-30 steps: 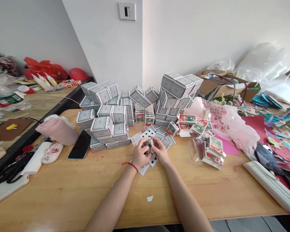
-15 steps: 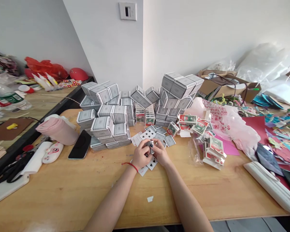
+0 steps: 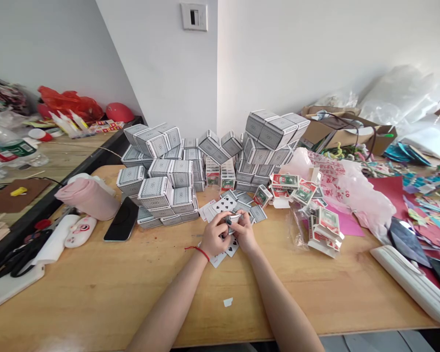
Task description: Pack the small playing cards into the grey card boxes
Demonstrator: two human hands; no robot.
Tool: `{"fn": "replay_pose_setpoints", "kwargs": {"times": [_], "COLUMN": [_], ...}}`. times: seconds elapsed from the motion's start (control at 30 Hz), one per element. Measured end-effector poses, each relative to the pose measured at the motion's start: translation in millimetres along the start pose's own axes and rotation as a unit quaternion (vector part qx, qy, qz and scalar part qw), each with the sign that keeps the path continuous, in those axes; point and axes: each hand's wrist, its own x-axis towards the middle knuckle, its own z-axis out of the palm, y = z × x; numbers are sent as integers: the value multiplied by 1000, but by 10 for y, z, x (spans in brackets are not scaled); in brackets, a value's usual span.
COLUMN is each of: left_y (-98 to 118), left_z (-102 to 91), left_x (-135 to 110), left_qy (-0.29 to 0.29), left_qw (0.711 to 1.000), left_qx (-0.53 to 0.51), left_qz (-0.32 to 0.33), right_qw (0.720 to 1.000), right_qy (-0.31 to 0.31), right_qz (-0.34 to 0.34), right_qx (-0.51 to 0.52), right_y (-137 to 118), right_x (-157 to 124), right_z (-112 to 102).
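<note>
Both my hands are closed on one playing card (image 3: 235, 218), bent between the fingertips above the middle of the table. My left hand (image 3: 215, 236), with a red string at the wrist, pinches it from the left. My right hand (image 3: 246, 233) grips its other side, a dark-nailed thumb pressing on it. Part of the card is hidden by fingers. Under the hands lie face-up playing cards (image 3: 216, 260). Just beyond are a spade card (image 3: 224, 204) and several grey-backed cards (image 3: 257, 213). Blocks folded from cards are stacked at left (image 3: 155, 192) and right (image 3: 267, 131).
Small card boxes (image 3: 227, 182) stand between the stacks, with opened boxes (image 3: 326, 222) and a plastic bag (image 3: 352, 183) to the right. A black phone (image 3: 121, 220), pink roll (image 3: 91, 198) and mouse (image 3: 80, 231) lie left. A paper scrap (image 3: 228, 302) sits near the front.
The card in my hands has turned and bent, showing more of its pale face. My right fingers have shifted slightly over it, while both arms stay nearly in place.
</note>
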Motion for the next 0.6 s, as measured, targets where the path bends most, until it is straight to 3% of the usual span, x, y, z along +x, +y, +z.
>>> {"fn": "replay_pose_setpoints", "kwargs": {"times": [0.2, 0.37, 0.47, 0.6], "left_y": [-25, -88, -128, -199], "left_z": [-51, -45, -23, 0], "left_x": [21, 84, 103, 79], "left_qy": [3, 47, 37, -2], "left_qw": [997, 974, 953, 927], "left_qx": [-59, -162, -235, -302], "left_qz": [-43, -149, -186, -221], "right_qw": [997, 977, 962, 960], "right_qy": [54, 117, 106, 62], "right_qz": [-57, -131, -181, -198], "right_qx": [-23, -119, -177, -189], "right_y": [22, -11, -16, 20], "right_x": [4, 5, -8, -18], "right_z": [16, -24, -9, 15]}}
